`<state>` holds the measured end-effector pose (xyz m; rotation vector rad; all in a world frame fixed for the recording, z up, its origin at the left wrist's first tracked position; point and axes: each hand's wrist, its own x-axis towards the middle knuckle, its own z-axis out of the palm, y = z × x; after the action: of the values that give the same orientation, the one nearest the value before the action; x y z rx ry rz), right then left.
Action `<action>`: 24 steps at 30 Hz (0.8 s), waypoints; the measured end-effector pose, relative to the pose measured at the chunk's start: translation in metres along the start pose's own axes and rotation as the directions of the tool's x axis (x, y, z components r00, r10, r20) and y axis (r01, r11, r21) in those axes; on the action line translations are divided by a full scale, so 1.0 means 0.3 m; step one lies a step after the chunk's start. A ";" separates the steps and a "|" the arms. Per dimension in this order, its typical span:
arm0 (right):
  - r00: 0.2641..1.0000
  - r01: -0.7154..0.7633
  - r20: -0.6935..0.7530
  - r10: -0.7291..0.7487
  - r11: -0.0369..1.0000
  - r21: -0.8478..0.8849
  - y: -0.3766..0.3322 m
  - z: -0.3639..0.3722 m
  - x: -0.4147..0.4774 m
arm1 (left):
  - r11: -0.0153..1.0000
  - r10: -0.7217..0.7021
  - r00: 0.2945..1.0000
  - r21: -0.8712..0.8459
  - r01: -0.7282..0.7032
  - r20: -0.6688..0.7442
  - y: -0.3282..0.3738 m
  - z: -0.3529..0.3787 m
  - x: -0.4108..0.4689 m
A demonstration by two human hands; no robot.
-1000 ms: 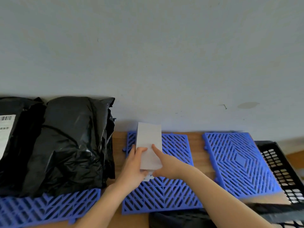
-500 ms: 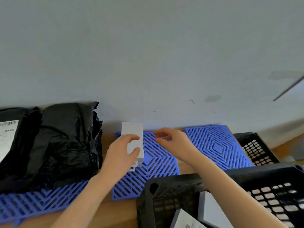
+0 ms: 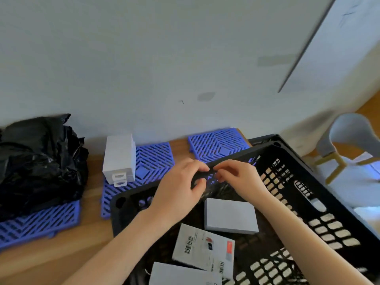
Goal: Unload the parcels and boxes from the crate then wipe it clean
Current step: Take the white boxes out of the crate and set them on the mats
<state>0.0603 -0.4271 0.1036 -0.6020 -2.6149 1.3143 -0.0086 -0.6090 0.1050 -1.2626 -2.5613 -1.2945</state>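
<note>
A black slotted crate (image 3: 308, 204) fills the lower right, tilted, its far rim running up to the right. Inside lie a plain white box (image 3: 230, 218), a labelled white box (image 3: 203, 249) and another white box (image 3: 181, 274) at the bottom edge. A glossy black parcel (image 3: 216, 191) shows just under my hands. My left hand (image 3: 178, 190) has fingers and thumb curled round the crate's far rim. My right hand (image 3: 240, 177) pinches the same rim beside it. Two stacked white boxes (image 3: 119, 157) stand on a blue mat. Black parcels (image 3: 37, 165) are piled at the left.
Blue plastic grid mats (image 3: 156, 161) cover the wooden table (image 3: 61, 254) against a pale wall. Another blue mat (image 3: 216, 142) lies behind the crate. A pale chair (image 3: 349, 136) stands on the floor at the far right.
My left hand let go of the white box, which now stands on the blue mat. Both hands moved right to the crate's far rim. The view swung right and down onto the crate.
</note>
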 end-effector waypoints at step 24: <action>0.715 -0.543 0.239 0.657 0.737 -0.403 0.697 0.035 -0.066 | 0.890 -0.456 0.523 0.370 0.266 0.721 -0.185 0.611 -0.114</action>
<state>0.1342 -0.3313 -0.0683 -1.5300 -3.1045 1.2581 0.0379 -0.5258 -0.0645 -1.5616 -3.6246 -0.3998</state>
